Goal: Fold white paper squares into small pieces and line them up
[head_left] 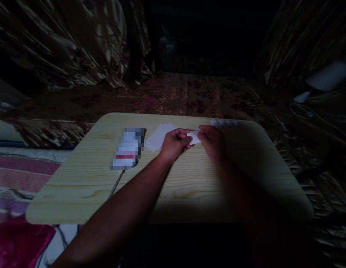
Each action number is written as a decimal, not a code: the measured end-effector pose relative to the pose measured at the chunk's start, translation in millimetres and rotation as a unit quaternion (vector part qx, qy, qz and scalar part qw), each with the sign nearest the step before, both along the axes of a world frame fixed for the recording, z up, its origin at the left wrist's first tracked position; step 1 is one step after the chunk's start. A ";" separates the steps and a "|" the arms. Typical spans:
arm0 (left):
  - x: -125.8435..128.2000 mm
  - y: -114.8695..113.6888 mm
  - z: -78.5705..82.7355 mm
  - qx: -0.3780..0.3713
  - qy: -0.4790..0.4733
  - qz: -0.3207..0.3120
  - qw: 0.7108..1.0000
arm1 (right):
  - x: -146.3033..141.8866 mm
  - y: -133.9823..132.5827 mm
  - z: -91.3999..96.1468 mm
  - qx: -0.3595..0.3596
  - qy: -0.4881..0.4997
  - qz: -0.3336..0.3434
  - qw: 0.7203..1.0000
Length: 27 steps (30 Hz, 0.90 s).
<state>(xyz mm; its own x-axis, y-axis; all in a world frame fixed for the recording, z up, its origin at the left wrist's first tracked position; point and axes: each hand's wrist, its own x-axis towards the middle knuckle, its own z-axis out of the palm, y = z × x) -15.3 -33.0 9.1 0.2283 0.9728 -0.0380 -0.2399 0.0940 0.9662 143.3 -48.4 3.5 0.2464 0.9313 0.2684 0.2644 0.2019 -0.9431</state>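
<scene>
A small folded piece of white paper (194, 138) is held above the wooden table, pinched from both sides. My left hand (175, 144) grips its left end between thumb and fingers. On the other end, my right hand (213, 142) is closed with thumb and forefinger on the paper. Just behind my left hand lies a fanned stack of white paper sheets (158, 137). Beyond my right hand, near the far edge, several small folded white paper pieces (225, 123) sit in a row. Dim light hides the finer folds.
A phone (128, 149) with a blurred lit screen lies left on the table (78, 178), its cable (116, 184) running toward the front edge. Patterned curtains (91, 41) hang behind. A white device (329, 76) with a cord stands at the right. Striped bedding (27, 171) is at the left.
</scene>
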 end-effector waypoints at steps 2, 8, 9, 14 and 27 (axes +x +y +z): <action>1.5 -0.6 0.6 0.006 0.002 0.020 1.000 | 0.7 0.5 -0.3 0.020 0.004 -0.034 0.999; 1.5 0.1 0.9 0.016 0.014 0.060 0.998 | -0.7 -3.4 1.9 0.026 -0.027 -0.038 0.999; 1.2 0.6 0.3 0.013 0.013 0.063 0.998 | -1.6 -4.3 2.5 0.025 -0.032 -0.033 0.999; 0.4 2.4 -2.9 0.028 0.009 0.062 0.998 | -4.2 -5.0 3.5 0.022 -0.043 -0.035 0.998; 0.3 1.7 -2.3 0.025 0.030 0.017 0.999 | -8.4 -8.3 1.1 0.033 -0.086 -0.011 0.996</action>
<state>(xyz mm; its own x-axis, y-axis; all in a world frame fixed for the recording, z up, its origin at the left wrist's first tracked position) -15.0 -31.2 6.8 0.1942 0.9810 -0.0021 -0.1836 0.0385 0.9822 134.9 -56.6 4.6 0.2128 0.9051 0.3682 0.4256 0.2534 -0.8687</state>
